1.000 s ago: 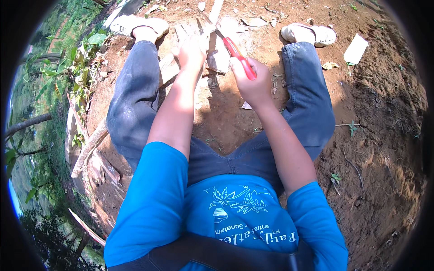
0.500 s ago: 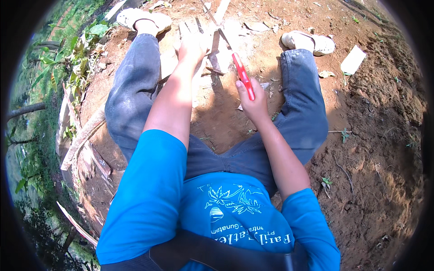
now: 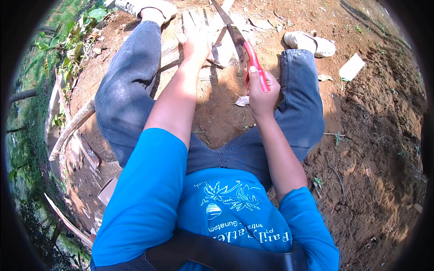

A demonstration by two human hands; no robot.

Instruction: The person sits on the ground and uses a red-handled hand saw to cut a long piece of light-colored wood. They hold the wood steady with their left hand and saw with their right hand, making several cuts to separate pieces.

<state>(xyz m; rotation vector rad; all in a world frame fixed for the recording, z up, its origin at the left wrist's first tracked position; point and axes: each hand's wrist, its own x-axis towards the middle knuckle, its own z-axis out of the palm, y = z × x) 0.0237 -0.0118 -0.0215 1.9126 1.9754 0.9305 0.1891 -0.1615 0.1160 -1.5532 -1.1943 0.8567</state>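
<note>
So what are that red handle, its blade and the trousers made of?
The handle in the right hand looks like glossy plastic, or perhaps painted metal: bright red with pale highlights. The blade is probably steel: thin and dark, with a dull metallic sheen. The trousers seem matte cotton denim, judging by the faded blue cloth and stitched seams.

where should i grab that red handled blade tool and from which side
Probably by the red handle, coming from the body's side, where the right hand holds it. The handle's end points back toward the body, while the long blade slants away, forward and leftward.
</note>
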